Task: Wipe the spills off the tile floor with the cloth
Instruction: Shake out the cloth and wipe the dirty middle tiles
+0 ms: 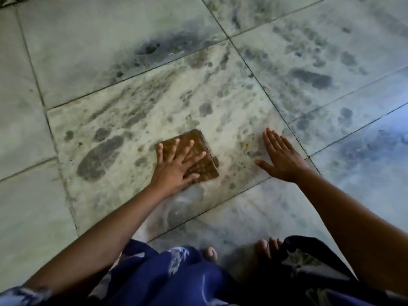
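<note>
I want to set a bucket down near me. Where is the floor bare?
Bare, cleaner tile lies left of the left hand and cloth, past the grout line. Between both hands, around the right hand and beyond, wet smears crowd the floor.

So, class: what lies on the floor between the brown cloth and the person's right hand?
Head view: bare tile with a small yellowish spill and grey smudges, between cloth and right hand.

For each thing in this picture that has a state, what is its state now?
Brown cloth: folded, flat on the floor, under the left hand.
Left hand: open, fingers spread, pressing the cloth.
Right hand: open, flat, holding nothing.
Tile floor: dirty, dark smears and spots.
</note>
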